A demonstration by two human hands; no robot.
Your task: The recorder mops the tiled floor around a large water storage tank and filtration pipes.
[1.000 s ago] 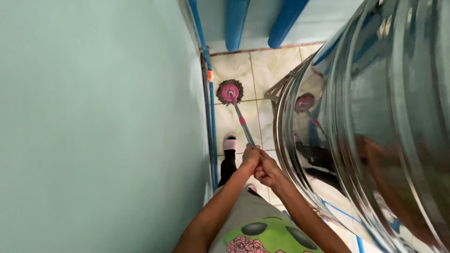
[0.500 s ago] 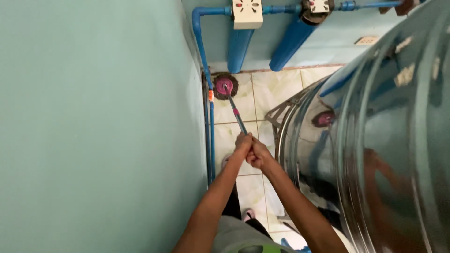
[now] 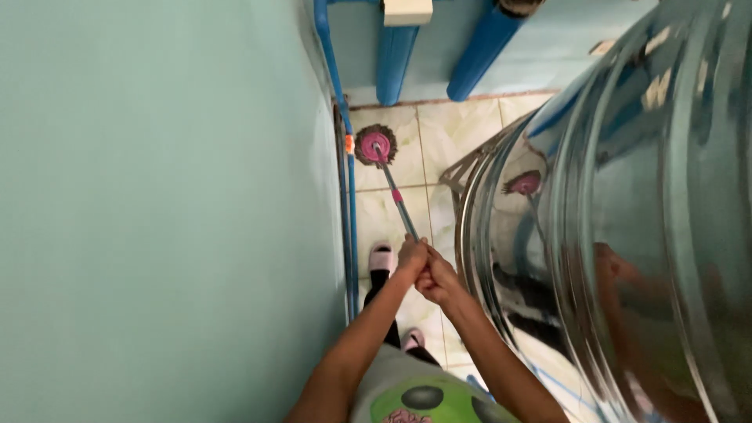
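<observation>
A mop (image 3: 377, 149) with a round pink head and thin grey handle stands tilted, head flat on pale floor tiles (image 3: 458, 137) beside the wall.

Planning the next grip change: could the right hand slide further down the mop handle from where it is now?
Probably yes. The right hand grips the mop handle just behind the left hand, which would have to shift first; beyond it the shaft runs bare to the mop head.
</observation>
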